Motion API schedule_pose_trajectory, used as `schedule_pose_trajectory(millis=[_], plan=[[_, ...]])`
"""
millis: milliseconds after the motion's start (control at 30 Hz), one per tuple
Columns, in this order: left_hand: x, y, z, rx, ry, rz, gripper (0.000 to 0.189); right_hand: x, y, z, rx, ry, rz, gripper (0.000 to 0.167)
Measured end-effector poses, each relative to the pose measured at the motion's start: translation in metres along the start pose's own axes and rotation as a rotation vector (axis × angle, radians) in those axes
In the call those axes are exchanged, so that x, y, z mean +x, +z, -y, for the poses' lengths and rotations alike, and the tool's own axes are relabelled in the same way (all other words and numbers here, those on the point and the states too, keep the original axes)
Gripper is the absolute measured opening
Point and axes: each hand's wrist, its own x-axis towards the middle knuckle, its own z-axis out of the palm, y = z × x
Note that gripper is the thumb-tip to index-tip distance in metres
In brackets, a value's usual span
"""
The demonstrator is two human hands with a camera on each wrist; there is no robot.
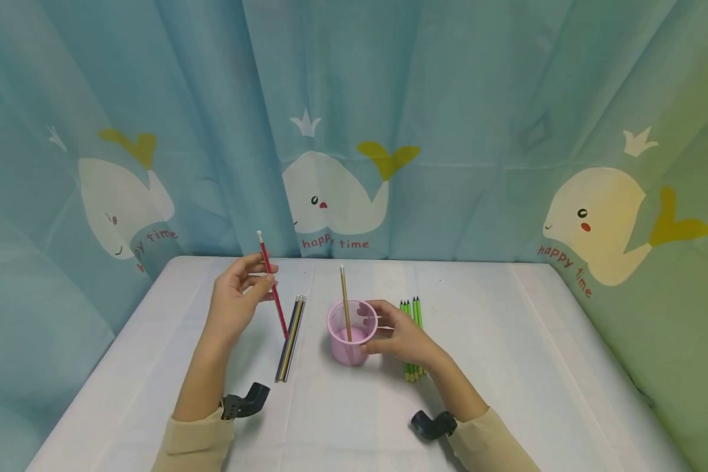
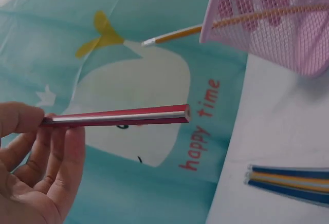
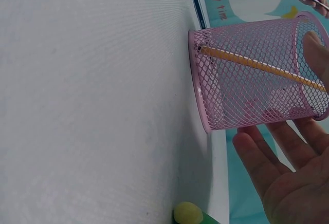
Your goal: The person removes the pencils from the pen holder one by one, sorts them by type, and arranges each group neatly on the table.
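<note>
My left hand (image 1: 236, 288) pinches a red pencil (image 1: 278, 305) between thumb and fingers, its white eraser end up and its other end slanting down. In the left wrist view, the red pencil (image 2: 123, 116) points away from the fingertips. A pink mesh pencil cup (image 1: 348, 354) stands upright on the table, with one yellow pencil (image 1: 345, 295) leaning inside. From the right side, my right hand (image 1: 404, 337) holds the cup, thumb near the rim and fingers along the mesh (image 3: 247, 75). Dark blue and yellow pencils (image 1: 291, 341) lie in a bundle left of the cup.
Several green pencils (image 1: 417, 314) lie side by side right of the cup, partly hidden by the right hand. The white-covered table (image 1: 507, 367) ends at a blue curtain (image 1: 466, 98) printed with whales.
</note>
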Motion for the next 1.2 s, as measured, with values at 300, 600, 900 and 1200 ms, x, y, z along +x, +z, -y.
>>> schedule_pose_trajectory(millis=[300, 600, 900, 1200], plan=[[0.003, -0.007, 0.009, 0.078, -0.091, 0.077, 0.04, 0.0, 0.0, -0.001, -0.007, 0.01, -0.005, 0.076], [0.005, -0.01, 0.02, 0.153, -0.173, 0.138, 0.041, 0.0, 0.0, -0.001, -0.001, 0.005, -0.004, 0.076], [0.007, -0.008, 0.031, 0.184, -0.203, 0.174, 0.041, 0.0, 0.0, -0.004, -0.008, 0.016, -0.008, 0.077], [0.007, -0.01, 0.037, 0.19, -0.226, 0.214, 0.043, 0.0, 0.0, -0.003, -0.011, 0.013, -0.006, 0.076]])
